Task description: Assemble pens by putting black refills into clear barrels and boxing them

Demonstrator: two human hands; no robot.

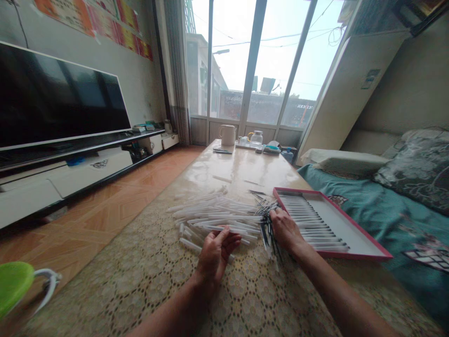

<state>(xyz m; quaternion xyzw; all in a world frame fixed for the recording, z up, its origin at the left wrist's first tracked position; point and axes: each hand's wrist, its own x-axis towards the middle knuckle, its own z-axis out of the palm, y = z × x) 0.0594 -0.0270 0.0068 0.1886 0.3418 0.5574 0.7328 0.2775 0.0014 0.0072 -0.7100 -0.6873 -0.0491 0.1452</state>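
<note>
My left hand (219, 250) rests at the near edge of a pile of white, pen-like tubes (210, 216), its thumb and fingers closed around one tube. To its right, my right hand (284, 227) reaches into a heap of thin dark sticks that look like pen refills (265, 234). Its fingers are pinched together, and what lies between them is hidden. Beside that hand is a shallow box (354, 222) with a pink-red rim. White tubes with dark ends (312, 220) lie side by side in its left part.
The long table (140, 281) has a patterned cover. At its far end are a beige jug (228, 135), a glass pot (257, 138) and a tissue pack (271, 148). A teal-covered sofa (396, 210) stands right; a green stool (16, 285) is at lower left.
</note>
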